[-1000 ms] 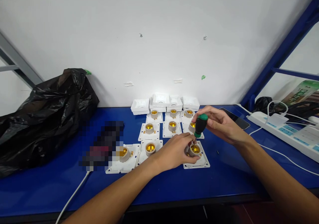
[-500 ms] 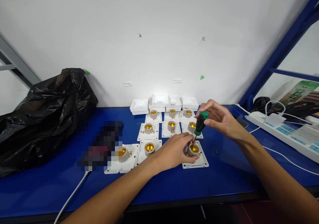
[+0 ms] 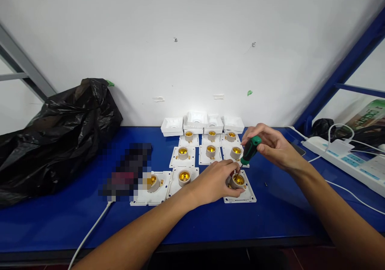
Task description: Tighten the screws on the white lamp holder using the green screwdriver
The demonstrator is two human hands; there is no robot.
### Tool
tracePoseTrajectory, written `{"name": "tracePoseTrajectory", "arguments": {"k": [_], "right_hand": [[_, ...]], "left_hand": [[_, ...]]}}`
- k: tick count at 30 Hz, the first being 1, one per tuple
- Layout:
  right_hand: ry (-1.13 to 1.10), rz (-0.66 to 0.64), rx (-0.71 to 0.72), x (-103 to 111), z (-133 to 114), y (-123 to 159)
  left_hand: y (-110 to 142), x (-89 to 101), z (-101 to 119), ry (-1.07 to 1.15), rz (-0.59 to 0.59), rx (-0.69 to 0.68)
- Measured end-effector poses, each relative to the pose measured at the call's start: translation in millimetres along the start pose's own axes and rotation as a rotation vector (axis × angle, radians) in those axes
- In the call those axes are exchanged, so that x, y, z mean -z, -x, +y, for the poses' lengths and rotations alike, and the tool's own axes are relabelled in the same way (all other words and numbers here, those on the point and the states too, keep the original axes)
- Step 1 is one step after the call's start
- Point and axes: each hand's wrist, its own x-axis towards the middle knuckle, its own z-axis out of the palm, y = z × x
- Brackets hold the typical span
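Steadying socket on near-right plate, left hand grips its sides; right hand grips screwdriver, tip inside. Socket seems unfinished; eight others sit left and far, fastening unclear. White shells lie far, unfitted. Blue table beneath; black bag left, power strip right, white wall far.

Single head-worn view from above the near table edge, facing forward and down over both hands
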Motion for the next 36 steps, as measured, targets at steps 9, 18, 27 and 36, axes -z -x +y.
{"name": "tracePoseTrajectory", "arguments": {"k": [9, 18, 27, 36], "right_hand": [[-0.047, -0.116, -0.086, 0.7, -3.9, 5.0], [-0.025, -0.077, -0.050, 1.7, -2.4, 3.1], [0.029, -0.029, -0.073, 2.4, -3.7, 4.2], [-0.014, -0.059, -0.077, 1.5, 0.1, 2.6]], "left_hand": [[-0.3, -0.4, 0.2, 0.003, 0.008, -0.013], [-0.7, -0.5, -0.3, -0.008, 0.007, -0.014], [0.7, -0.4, 0.2, -0.021, 0.008, -0.004], [1.0, 1.2, 2.8, -0.015, -0.008, 0.017]]}}
